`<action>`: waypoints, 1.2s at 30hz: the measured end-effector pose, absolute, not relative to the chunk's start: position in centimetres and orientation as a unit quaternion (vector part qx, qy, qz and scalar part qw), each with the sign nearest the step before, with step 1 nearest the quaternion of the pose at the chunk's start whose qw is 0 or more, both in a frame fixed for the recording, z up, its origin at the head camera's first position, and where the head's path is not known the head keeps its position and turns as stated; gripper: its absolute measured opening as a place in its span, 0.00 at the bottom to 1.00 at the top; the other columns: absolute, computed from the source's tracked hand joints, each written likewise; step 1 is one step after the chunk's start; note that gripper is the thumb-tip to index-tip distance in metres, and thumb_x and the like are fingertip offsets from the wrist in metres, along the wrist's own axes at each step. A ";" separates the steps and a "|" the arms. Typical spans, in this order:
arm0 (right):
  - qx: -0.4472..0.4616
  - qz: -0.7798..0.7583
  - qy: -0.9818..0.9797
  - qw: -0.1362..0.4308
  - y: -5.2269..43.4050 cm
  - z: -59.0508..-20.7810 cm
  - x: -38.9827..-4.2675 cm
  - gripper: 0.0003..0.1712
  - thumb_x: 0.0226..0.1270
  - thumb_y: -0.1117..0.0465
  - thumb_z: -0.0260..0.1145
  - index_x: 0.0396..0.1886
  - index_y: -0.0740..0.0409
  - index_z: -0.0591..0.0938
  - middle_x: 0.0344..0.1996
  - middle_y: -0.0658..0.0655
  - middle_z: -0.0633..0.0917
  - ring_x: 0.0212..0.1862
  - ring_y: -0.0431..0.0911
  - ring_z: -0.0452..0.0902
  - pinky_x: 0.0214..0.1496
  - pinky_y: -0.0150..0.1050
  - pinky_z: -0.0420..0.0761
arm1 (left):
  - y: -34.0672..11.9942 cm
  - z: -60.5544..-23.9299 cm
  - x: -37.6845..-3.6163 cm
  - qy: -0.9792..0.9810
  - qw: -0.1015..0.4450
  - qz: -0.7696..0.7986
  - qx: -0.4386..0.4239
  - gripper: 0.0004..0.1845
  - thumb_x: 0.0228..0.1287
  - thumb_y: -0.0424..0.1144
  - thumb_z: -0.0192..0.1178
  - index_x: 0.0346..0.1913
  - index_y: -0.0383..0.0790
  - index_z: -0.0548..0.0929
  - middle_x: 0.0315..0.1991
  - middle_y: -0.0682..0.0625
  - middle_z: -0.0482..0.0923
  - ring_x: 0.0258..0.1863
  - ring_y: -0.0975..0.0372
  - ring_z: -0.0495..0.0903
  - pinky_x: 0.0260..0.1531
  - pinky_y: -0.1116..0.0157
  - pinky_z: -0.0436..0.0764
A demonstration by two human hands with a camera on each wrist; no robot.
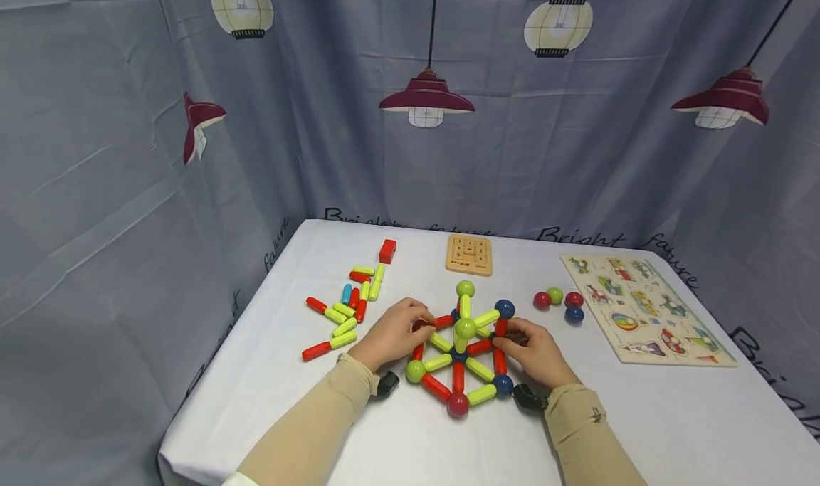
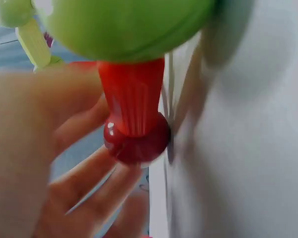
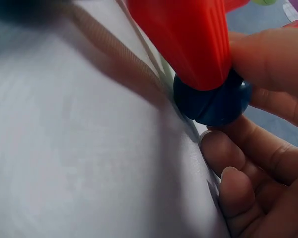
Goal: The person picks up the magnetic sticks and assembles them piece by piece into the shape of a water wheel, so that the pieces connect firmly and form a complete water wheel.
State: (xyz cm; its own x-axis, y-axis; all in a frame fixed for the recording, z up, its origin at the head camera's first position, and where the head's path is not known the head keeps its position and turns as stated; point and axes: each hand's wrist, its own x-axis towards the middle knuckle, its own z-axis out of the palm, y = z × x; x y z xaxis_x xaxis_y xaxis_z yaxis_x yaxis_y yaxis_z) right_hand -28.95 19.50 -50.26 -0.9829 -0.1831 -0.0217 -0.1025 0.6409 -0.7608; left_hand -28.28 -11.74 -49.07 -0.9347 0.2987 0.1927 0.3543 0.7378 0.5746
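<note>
A wheel-shaped structure (image 1: 460,351) of red and yellow-green rods joined by balls lies flat on the white table (image 1: 640,429), with a short upright mast topped by a green ball (image 1: 465,288). My left hand (image 1: 410,328) pinches the red ball (image 1: 419,324) at the structure's left corner. Close up, that red ball (image 2: 136,139) sits at the end of a red rod (image 2: 131,96), my fingers (image 2: 84,178) curled under it. My right hand (image 1: 512,342) grips the right corner, its fingers (image 3: 248,168) curled around a dark blue ball (image 3: 213,101) under a red rod (image 3: 188,39).
Loose red, yellow-green and blue rods (image 1: 349,304) lie to the left, a red block (image 1: 387,250) behind them. A small wooden tile board (image 1: 470,254) sits at the back. Several loose balls (image 1: 557,302) and a wooden picture puzzle (image 1: 647,308) lie right. Curtains enclose the table.
</note>
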 end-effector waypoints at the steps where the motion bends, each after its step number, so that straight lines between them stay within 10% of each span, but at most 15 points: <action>1: -0.078 -0.416 0.904 0.049 19.5 -50.2 -29.0 0.19 0.70 0.54 0.72 0.58 0.52 0.84 0.49 0.53 0.87 0.47 0.48 0.80 0.54 0.44 0.79 | -12.0 -48.9 -28.4 -0.937 0.080 -0.304 -0.152 0.10 0.74 0.49 0.62 0.51 0.53 0.88 0.57 0.53 0.80 0.56 0.58 0.79 0.60 0.56 0.79; 5: -0.077 -0.413 0.906 0.052 19.8 -49.9 -28.9 0.19 0.70 0.56 0.71 0.58 0.54 0.84 0.48 0.54 0.87 0.45 0.47 0.80 0.53 0.44 0.80 | -13.5 -48.8 -29.1 -0.955 0.182 -0.231 -0.033 0.15 0.72 0.43 0.63 0.59 0.49 0.86 0.62 0.47 0.80 0.62 0.50 0.76 0.56 0.50 0.75; 11: -0.074 -0.405 0.910 0.055 20.3 -49.6 -28.7 0.19 0.70 0.56 0.71 0.58 0.55 0.84 0.47 0.54 0.87 0.43 0.47 0.80 0.52 0.44 0.81 | -14.7 -49.7 -29.5 -0.982 0.095 -0.162 -0.016 0.24 0.71 0.41 0.65 0.68 0.44 0.80 0.73 0.42 0.71 0.72 0.45 0.66 0.59 0.42 0.67; 22: -0.090 -0.424 0.900 0.046 20.5 -50.3 -28.6 0.16 0.70 0.60 0.70 0.56 0.54 0.84 0.46 0.53 0.87 0.42 0.47 0.79 0.49 0.40 0.79 | -14.7 -50.4 -30.6 -0.974 0.155 -0.166 -0.001 0.08 0.64 0.42 0.72 0.34 0.49 0.81 0.37 0.49 0.78 0.46 0.50 0.73 0.49 0.48 0.65; 36: -0.094 -0.437 0.894 0.037 19.9 -50.4 -28.3 0.14 0.70 0.60 0.70 0.54 0.54 0.85 0.45 0.53 0.88 0.41 0.46 0.79 0.46 0.37 0.80 | -14.8 -50.4 -30.0 -0.977 0.172 -0.129 -0.001 0.15 0.59 0.33 0.65 0.50 0.46 0.84 0.39 0.41 0.80 0.45 0.46 0.74 0.44 0.48 0.66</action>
